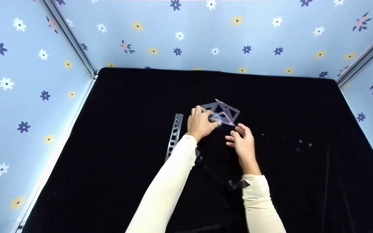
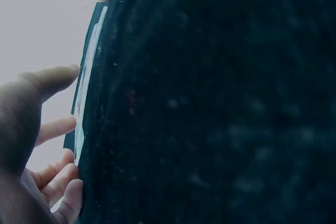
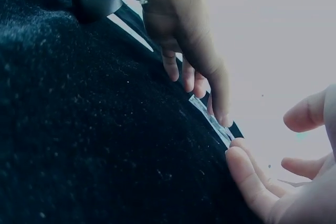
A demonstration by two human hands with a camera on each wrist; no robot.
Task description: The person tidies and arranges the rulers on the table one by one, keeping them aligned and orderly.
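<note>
Right hand (image 1: pixel 245 145) nearest, fingertips at the near corner of a clear plastic triangular set square (image 1: pixel 227 112); pinch or mere contact, cannot tell. Long grey ruler with cut-out shapes (image 1: pixel 178 128) lies on black cloth (image 1: pixel 121 155), left of the left hand (image 1: pixel 202 123). Left thumb and forefinger parted at a clear curved plastic piece (image 1: pixel 216 117); firmness of hold unclear. Beyond: blue flowered wall (image 1: pixel 199 58).

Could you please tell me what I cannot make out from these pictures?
- Head view: the ruler's near end, behind the left sleeve.
- Head view: part of the round-edged piece, covered by the left hand.
- Head view: any fine markings on the purplish set square, too small.
- Left wrist view: the pale strip's shape, seen nearly edge-on.
</note>
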